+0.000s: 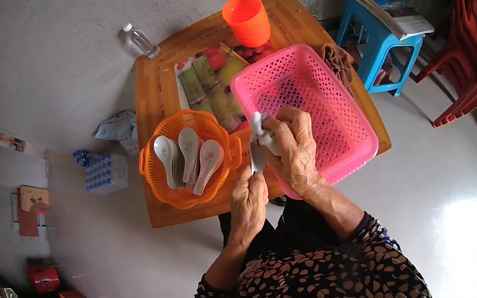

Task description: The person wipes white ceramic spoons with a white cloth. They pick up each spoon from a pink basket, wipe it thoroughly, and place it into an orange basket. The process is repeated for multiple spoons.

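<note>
My left hand (249, 204) is closed round the handle end of a white soup spoon (257, 157), held upright over the table's near edge. A white cloth (262, 129) is bunched in my right hand (294, 148), its fingers curled and pressing the cloth at the spoon's upper end. Just left of my hands stands an orange basket (160, 191) with stacks of white spoons (189, 151) in it, some with a floral pattern. The pink basket (337, 93) lies to the right, partly behind my right hand and wrist.
An orange cup (247, 23) and a clear bottle (141, 40) stand along the wooden table's (183, 216) far side. A brown cloth (338, 64) hangs at its right edge. Beyond are a blue stool (381, 53) with booklets, red chairs (468, 57) and packed bottles (103, 171) on the floor.
</note>
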Demonstrator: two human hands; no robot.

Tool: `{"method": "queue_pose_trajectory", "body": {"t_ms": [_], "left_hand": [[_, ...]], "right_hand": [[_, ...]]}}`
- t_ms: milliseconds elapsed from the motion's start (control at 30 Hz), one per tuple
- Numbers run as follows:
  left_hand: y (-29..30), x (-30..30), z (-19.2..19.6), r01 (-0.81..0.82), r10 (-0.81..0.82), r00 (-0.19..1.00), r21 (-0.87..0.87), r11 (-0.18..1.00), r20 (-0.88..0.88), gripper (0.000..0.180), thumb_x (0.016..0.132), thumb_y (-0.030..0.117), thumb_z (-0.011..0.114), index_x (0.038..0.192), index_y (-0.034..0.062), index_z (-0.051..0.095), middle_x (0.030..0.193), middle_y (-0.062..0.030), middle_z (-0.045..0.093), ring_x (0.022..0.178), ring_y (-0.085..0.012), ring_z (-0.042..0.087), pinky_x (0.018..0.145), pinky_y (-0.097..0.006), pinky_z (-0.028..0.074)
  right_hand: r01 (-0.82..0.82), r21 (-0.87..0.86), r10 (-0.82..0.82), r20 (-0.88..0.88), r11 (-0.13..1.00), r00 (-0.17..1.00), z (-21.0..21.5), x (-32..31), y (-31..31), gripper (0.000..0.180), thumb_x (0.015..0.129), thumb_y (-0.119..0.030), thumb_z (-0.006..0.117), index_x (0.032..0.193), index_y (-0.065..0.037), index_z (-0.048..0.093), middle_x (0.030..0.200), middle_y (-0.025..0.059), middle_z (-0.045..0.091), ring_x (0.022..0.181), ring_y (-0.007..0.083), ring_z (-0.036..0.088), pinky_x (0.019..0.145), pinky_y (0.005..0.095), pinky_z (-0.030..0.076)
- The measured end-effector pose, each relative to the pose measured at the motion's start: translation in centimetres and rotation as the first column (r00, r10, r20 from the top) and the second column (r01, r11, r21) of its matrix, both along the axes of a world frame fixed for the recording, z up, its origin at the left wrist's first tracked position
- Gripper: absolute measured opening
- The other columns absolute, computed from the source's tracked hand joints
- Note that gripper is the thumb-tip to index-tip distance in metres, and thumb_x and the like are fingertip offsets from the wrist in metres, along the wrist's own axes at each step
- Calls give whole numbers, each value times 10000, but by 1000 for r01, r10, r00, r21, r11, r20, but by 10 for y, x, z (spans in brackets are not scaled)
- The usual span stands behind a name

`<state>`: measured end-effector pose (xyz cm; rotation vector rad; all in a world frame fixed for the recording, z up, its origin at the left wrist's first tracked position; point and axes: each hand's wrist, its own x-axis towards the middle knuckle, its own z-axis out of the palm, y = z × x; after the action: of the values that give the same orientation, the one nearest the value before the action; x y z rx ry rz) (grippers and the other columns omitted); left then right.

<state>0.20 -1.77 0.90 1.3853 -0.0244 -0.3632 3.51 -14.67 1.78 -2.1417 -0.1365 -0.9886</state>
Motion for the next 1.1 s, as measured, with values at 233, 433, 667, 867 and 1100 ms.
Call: {"method": "queue_pose_trajectory", "body": {"t_ms": [233,433,667,867,1100], "left_hand": [[-6,-4,-12,-103,103,993,-14,995,54,287,947,101,386,1217,31,454,647,83,328,521,-2,307,468,-144,294],[-5,0,-5,-101,101,995,18,995,15,211,926,84,380,1082,30,511,657,66,373,518,-1,325,457,-155,298],[9,5,-2,17,-16,997,4,1000,-82,124,907,68,363,878,42,481,572,33,368,457,-43,316,422,-198,293],[0,0,-9,-76,75,997,-115,990,-15,324,930,102,385,1239,38,458,605,74,331,471,-17,291,429,-163,272],[-1,1,-17,-124,124,992,-58,991,-8,313,926,77,381,1222,71,483,655,81,364,496,0,297,438,-155,276]], "right_hand": [[48,132,-34,-107,990,994,-13,-14,13,322,684,14,671,979,-5,544,940,157,513,783,317,560,631,368,485],[-175,161,193,-102,971,976,-22,-24,12,352,631,-26,719,962,-8,601,900,118,554,779,286,560,663,361,474],[-206,-156,214,41,966,976,-1,-3,2,417,609,-89,701,1019,-74,625,947,53,525,816,229,487,669,324,448],[104,-124,-100,36,987,994,-19,2,10,435,624,-82,689,1043,-54,579,1011,109,486,900,288,477,707,376,453],[-90,-68,86,-58,994,995,-8,-12,12,401,593,-23,700,982,-18,605,980,109,507,819,296,472,664,370,449]]}}
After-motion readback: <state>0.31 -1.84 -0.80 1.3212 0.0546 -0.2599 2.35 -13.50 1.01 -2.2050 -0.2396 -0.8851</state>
